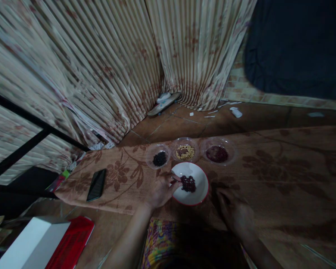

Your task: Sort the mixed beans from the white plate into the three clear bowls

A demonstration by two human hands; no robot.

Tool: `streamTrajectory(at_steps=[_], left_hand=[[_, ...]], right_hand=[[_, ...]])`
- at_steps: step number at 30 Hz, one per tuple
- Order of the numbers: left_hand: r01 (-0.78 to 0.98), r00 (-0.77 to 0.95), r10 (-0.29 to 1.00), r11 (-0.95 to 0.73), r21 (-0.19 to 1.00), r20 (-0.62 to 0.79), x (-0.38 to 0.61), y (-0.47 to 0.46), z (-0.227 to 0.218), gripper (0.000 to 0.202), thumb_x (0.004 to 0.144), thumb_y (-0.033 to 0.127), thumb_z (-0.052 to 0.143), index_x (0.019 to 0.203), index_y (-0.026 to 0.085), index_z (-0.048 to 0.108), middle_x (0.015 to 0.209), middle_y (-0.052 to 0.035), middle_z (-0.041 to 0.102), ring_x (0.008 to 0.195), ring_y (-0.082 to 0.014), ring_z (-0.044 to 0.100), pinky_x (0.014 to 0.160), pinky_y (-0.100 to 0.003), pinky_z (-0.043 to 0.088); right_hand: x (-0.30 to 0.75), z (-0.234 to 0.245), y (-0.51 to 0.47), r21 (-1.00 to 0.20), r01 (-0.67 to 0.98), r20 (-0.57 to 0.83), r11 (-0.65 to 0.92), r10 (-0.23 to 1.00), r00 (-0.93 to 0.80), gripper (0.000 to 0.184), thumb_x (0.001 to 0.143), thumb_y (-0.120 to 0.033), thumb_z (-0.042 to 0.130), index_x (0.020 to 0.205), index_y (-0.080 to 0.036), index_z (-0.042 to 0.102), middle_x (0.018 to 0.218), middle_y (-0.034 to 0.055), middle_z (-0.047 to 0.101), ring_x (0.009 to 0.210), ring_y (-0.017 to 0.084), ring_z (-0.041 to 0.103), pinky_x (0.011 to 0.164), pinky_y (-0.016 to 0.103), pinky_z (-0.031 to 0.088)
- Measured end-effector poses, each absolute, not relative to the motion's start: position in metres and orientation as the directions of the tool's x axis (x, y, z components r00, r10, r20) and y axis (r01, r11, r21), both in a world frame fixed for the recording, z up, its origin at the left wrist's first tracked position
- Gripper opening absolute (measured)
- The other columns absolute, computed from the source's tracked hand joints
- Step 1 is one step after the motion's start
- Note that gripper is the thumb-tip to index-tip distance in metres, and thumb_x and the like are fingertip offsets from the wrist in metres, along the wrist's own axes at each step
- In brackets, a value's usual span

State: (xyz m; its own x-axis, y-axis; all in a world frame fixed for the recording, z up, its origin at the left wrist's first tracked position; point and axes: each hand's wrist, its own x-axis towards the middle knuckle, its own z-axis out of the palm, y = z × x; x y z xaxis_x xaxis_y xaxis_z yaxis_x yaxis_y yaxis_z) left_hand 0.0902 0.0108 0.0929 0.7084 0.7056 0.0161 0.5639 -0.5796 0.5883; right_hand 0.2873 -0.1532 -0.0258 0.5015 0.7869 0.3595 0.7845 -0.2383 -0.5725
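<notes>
A white bowl with a red rim (202,186) stands on the cloth-covered table in front of me, with small dark red beans (188,184) gathered in its middle. Over its left rim reaches my left hand (161,189), thumb and finger pinched together at the edge of the beans. Whatever lies between those fingertips is too small to make out. To the right of the bowl, apart from it, my right hand (236,211) rests low over the cloth in dim light. Its fingers are loosely bent, thumb apart from forefinger, and nothing shows in them.
Behind the bowl stand three clear plastic bowls: one with black beans (159,159), one with yellow beans (184,152), one with dark red beans (217,153). A phone (96,185) lies at left on the patterned tablecloth (282,179). A white box (33,243) stands below, left.
</notes>
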Motion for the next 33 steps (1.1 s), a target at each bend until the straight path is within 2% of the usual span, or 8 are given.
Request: streamTrajectory(at_steps=[5,7,10,13,17,24,29,33], left_hand=[[0.553,0.725,0.689,-0.583,0.595,0.002,0.088,0.012,0.088,0.009,0.087,0.026,0.065,0.085,0.025,0.074,0.096,-0.0001,0.075,0.101,-0.0196,0.066,0.117,-0.047,0.023],[0.548,0.727,0.687,-0.572,0.61,-0.01,0.087,0.013,0.087,0.01,0.088,0.027,0.064,0.088,0.025,0.074,0.097,-0.0007,0.075,0.099,-0.019,0.067,0.113,-0.043,0.031],[0.551,0.719,0.694,-0.546,0.631,-0.028,0.088,0.013,0.088,0.01,0.088,0.027,0.064,0.091,0.024,0.073,0.097,-0.0024,0.074,0.096,-0.0188,0.067,0.099,-0.035,0.045],[0.55,0.716,0.697,-0.541,0.636,-0.027,0.09,0.013,0.092,0.01,0.087,0.027,0.065,0.09,0.023,0.073,0.095,-0.0026,0.074,0.097,-0.0193,0.067,0.093,-0.033,0.048],[0.532,0.738,0.675,-0.568,0.628,-0.015,0.092,0.012,0.098,0.009,0.087,0.024,0.064,0.085,0.023,0.072,0.093,-0.0013,0.074,0.095,-0.0184,0.067,0.102,-0.036,0.042],[0.546,0.733,0.68,-0.581,0.603,-0.008,0.093,0.011,0.098,0.009,0.088,0.026,0.063,0.085,0.024,0.071,0.093,-0.0005,0.075,0.099,-0.0201,0.066,0.117,-0.049,0.02],[0.56,0.689,0.724,-0.549,0.62,0.019,0.091,0.012,0.09,0.008,0.087,0.026,0.064,0.088,0.023,0.071,0.096,-0.0031,0.075,0.1,-0.0212,0.066,0.117,-0.049,0.021],[0.535,0.678,0.733,-0.538,0.652,0.048,0.086,0.014,0.087,0.011,0.089,0.028,0.063,0.09,0.024,0.072,0.094,-0.0026,0.075,0.092,-0.0185,0.068,0.117,-0.048,0.021]], right_hand=[[0.288,-0.028,-0.154,-0.584,0.774,0.343,-0.244,0.79,0.508,0.032,0.097,-0.042,0.043,0.098,-0.024,0.07,0.101,0.0035,0.072,0.084,0.019,0.068,0.075,0.029,0.05],[0.288,-0.029,-0.154,-0.584,0.775,0.344,-0.244,0.79,0.508,0.033,0.097,-0.043,0.043,0.098,-0.023,0.069,0.101,0.004,0.072,0.083,0.019,0.067,0.074,0.029,0.05],[0.288,-0.031,-0.154,-0.585,0.774,0.347,-0.244,0.787,0.51,0.033,0.097,-0.043,0.043,0.098,-0.023,0.069,0.099,0.0042,0.072,0.083,0.018,0.067,0.074,0.029,0.05],[0.288,-0.03,-0.154,-0.586,0.776,0.348,-0.235,0.791,0.503,0.034,0.097,-0.042,0.042,0.098,-0.023,0.069,0.098,0.0041,0.072,0.082,0.018,0.068,0.074,0.029,0.05],[0.288,-0.029,-0.154,-0.584,0.777,0.348,-0.234,0.793,0.5,0.033,0.097,-0.041,0.042,0.098,-0.023,0.07,0.099,0.0047,0.072,0.083,0.018,0.068,0.074,0.029,0.051],[0.288,-0.03,-0.154,-0.562,0.79,0.356,-0.244,0.791,0.498,0.033,0.097,-0.039,0.041,0.097,-0.023,0.07,0.099,0.005,0.072,0.082,0.018,0.068,0.073,0.029,0.051],[0.288,-0.033,-0.154,-0.576,0.784,0.336,-0.231,0.807,0.485,0.032,0.098,-0.04,0.042,0.1,-0.023,0.069,0.102,0.0049,0.072,0.085,0.019,0.068,0.077,0.031,0.051],[0.288,-0.034,-0.154,-0.566,0.79,0.349,-0.234,0.8,0.488,0.032,0.098,-0.041,0.041,0.099,-0.024,0.068,0.101,0.0044,0.072,0.084,0.019,0.069,0.076,0.031,0.052]])
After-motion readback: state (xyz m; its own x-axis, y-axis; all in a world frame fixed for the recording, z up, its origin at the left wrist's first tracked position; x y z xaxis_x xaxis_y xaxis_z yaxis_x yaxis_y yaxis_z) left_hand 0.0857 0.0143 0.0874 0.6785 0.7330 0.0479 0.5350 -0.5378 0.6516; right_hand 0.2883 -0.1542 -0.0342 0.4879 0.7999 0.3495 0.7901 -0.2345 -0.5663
